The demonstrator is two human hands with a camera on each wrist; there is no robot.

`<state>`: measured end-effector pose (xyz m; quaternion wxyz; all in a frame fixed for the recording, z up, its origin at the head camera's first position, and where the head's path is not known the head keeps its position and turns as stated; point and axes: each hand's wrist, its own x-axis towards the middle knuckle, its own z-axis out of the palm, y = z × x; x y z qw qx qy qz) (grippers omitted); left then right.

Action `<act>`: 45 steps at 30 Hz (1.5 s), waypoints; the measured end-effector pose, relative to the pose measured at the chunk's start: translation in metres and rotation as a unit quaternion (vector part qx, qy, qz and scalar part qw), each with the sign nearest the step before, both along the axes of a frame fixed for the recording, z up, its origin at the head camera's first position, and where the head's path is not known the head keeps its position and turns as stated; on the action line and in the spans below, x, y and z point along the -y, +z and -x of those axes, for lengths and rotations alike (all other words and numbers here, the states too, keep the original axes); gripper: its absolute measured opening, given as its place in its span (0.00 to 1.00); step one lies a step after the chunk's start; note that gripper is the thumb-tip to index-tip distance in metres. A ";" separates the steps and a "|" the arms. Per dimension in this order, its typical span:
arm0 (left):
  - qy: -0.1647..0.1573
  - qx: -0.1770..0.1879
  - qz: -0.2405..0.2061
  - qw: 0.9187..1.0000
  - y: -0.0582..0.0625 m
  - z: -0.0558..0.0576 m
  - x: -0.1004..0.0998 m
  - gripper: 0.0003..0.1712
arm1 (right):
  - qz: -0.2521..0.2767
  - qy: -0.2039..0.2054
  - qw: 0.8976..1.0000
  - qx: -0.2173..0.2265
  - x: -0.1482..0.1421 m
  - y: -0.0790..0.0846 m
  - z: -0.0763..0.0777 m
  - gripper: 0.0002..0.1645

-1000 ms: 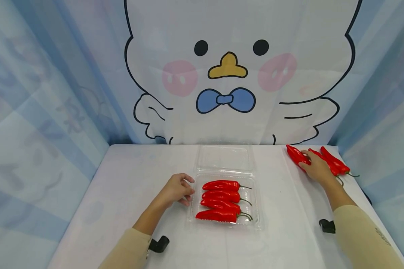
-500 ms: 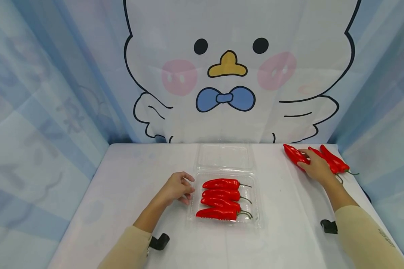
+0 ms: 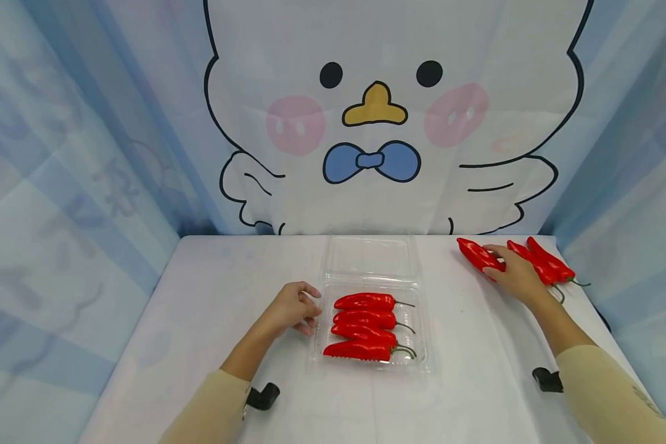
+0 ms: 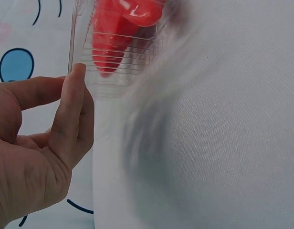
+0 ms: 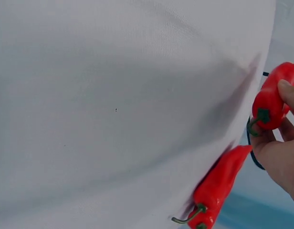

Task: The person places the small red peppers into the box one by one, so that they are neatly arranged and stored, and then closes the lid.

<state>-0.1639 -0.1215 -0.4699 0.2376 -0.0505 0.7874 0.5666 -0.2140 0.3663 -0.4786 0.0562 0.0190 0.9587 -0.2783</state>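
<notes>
In the head view, my right hand (image 3: 513,275) holds a glossy red pepper (image 3: 477,254) near the table's back right, thumb on one side and fingers on the other. In the right wrist view its green stem (image 5: 263,116) points toward the camera. Two more red peppers lie just right of this hand, one of them the slimmer pepper (image 3: 555,262). My left hand (image 3: 293,307) has loosely bent fingers, with fingertips right at the left rim of a clear plastic clamshell box (image 3: 372,258). Several red peppers (image 3: 364,319) lie side by side in the box, stems to the right.
The box's lid is folded back toward the rear curtain (image 3: 372,203), which bears a cartoon bird. Blue and white curtains (image 3: 61,216) flank the white table (image 3: 227,259). A black wrist-camera mount (image 3: 263,396) sits by each sleeve.
My right hand and its pepper have shifted left, away from the other two peppers, and a gap has opened between them. My left hand stays beside the box.
</notes>
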 end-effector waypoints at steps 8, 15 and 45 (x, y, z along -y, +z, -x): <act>0.002 0.002 0.001 1.000 -0.001 0.000 0.001 0.19 | 0.001 0.030 0.999 -0.021 0.012 0.012 -0.007 0.45; 0.002 0.001 0.001 1.000 0.003 -0.002 0.001 0.19 | 0.004 0.040 0.999 -0.024 0.026 0.020 -0.013 0.44; -0.002 -0.006 0.005 1.000 0.001 -0.001 0.000 0.19 | 0.007 0.153 0.984 -0.091 0.091 0.050 -0.036 0.39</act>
